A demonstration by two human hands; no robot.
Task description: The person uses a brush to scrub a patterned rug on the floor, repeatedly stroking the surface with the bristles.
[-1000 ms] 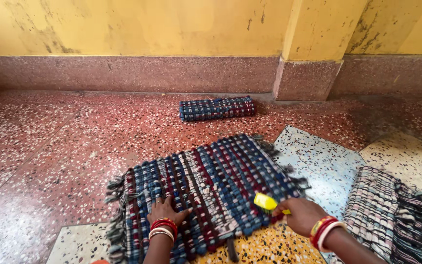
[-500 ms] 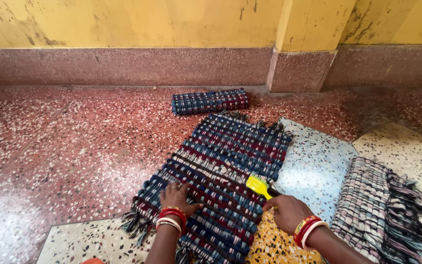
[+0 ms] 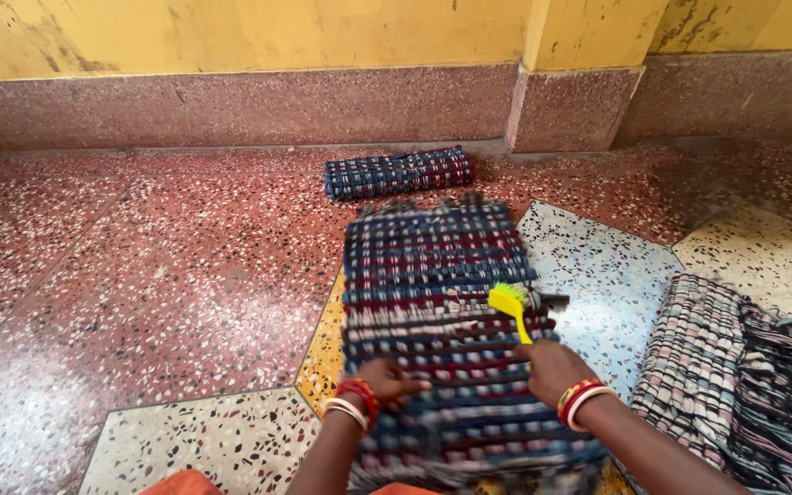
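A woven rag mat in blue, maroon and white lies flat on the floor, its long side running away from me. My left hand presses on its near left part, fingers spread on the weave. My right hand grips the handle of a yellow brush, whose head rests on the mat's right edge. Both wrists wear red and white bangles.
A rolled mat of the same colours lies near the wall skirting. A paler pink and grey fringed mat lies at the right. The terrazzo floor has red, blue and yellow patches. A pillar base juts out.
The mat has been turned from a slant to lie straight away from me. The brush has moved up along its right edge, and my left hand has shifted with the mat.
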